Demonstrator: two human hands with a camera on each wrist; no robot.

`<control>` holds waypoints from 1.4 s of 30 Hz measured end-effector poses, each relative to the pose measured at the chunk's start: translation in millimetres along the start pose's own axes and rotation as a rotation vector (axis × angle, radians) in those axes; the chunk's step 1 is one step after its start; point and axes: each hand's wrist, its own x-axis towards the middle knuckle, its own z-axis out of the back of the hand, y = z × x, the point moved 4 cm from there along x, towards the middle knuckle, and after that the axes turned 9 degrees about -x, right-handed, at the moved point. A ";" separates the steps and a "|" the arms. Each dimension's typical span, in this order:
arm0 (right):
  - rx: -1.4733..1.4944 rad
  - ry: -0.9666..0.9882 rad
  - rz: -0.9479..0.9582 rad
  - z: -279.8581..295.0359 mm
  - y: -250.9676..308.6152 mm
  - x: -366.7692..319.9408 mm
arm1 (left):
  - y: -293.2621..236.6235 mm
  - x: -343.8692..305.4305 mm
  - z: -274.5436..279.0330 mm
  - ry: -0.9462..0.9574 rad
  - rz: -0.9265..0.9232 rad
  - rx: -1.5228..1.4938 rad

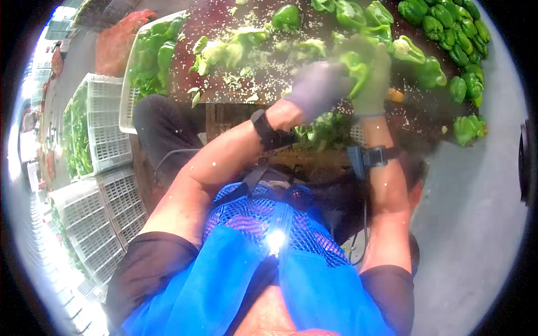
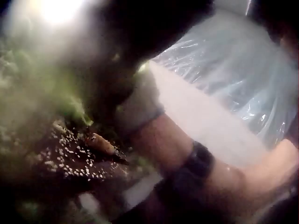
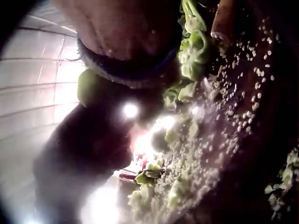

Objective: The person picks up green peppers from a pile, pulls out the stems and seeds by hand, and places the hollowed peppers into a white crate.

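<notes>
A green bell pepper (image 1: 359,74) is between my two gloved hands above a dark red table (image 1: 188,73). My right hand (image 1: 374,70), in a pale glove, grips it from the right. From the left, my left hand (image 1: 320,88), in a grey-purple glove, holds its near side with curled, motion-blurred fingers. In the right wrist view a rounded bit of green pepper (image 3: 88,87) shows beside the dark, shaded hand. Pale pepper cores (image 1: 224,53) and scattered seeds (image 3: 254,95) lie around the hands. A brown wooden handle (image 1: 395,95) rests just right of my right hand.
Whole green peppers (image 1: 448,31) are heaped at the far right; another pepper (image 1: 286,18) lies at the back. At left, a white crate (image 1: 126,106) holds green peppers, with more white crates (image 1: 106,120) beyond. A red sack (image 1: 120,42) stands behind. Peppers (image 1: 325,130) also show below the table edge.
</notes>
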 end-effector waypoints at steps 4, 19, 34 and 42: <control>0.050 0.027 -0.050 3.5 -20.4 4.2 | 16.9 15.0 -2.9 0.144 0.181 -0.089; -0.918 0.247 0.494 8.1 -29.9 1.1 | 21.0 31.3 30.8 0.016 0.051 0.453; 0.130 0.150 -0.365 -9.1 -23.8 -2.5 | 78.2 18.5 88.1 -0.023 0.041 -0.897; 0.117 0.106 -0.368 -15.5 -9.6 -10.9 | 44.4 -1.9 96.0 -0.453 -0.433 0.622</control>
